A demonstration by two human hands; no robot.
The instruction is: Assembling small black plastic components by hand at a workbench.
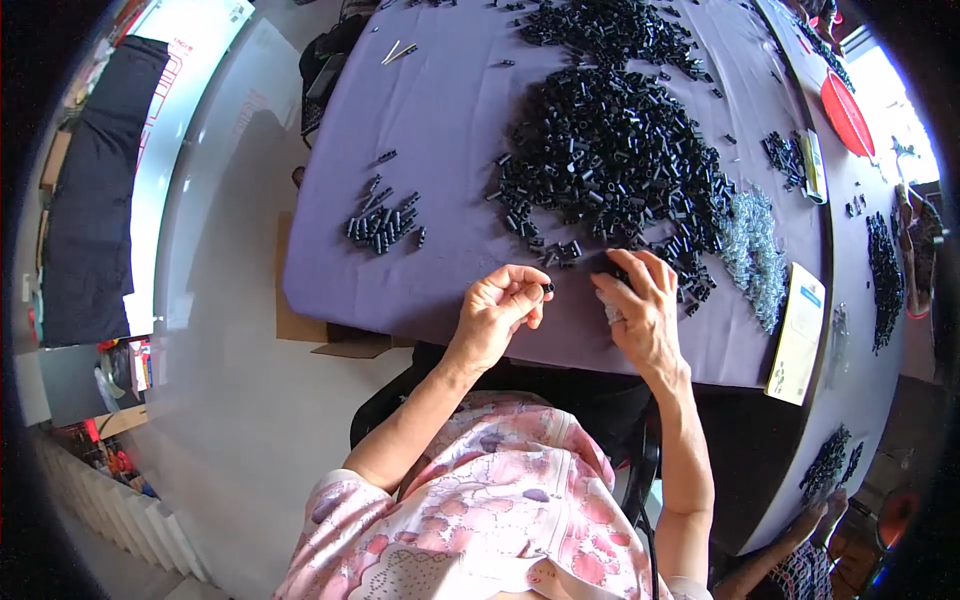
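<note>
My left hand (492, 315) is closed in a pinch above the near edge of the purple-covered table (400, 290). A small black tube-shaped piece (548, 288) shows at its fingertips. My right hand (648, 315) is beside it with curled fingers, at the near edge of a big heap of small black tube pieces (620, 150). Something whitish lies under its fingers, too hidden to name. Right of the heap is a pile of small shiny clear or silvery parts (752, 255). Off to the left, longer black pieces (383, 222) form a small group.
A pale yellow card (797, 335) lies at the table's right edge. Two thin sticks (398, 53) rest at the far left. On the adjoining table are a red basket (847, 113) and more black pieces (882, 285). Another person's hands (820, 515) are at the lower right.
</note>
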